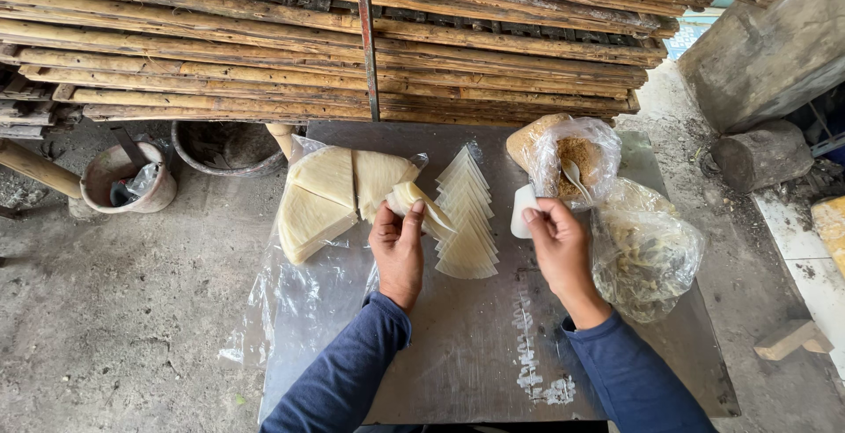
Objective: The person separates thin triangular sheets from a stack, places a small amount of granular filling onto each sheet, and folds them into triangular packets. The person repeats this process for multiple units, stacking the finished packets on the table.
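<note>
My left hand (398, 244) grip is clamped on a folded wrapper (422, 207); right hand (554, 238) pinches a white scraper (523, 210). I'd keep that cone snug over the bench (458, 345).

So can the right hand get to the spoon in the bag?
Probably yes. The right hand sits just below the open bag of brown filling, and the spoon handle sticks out toward it. Nothing lies between them, though the hand already holds a small white piece.
</note>
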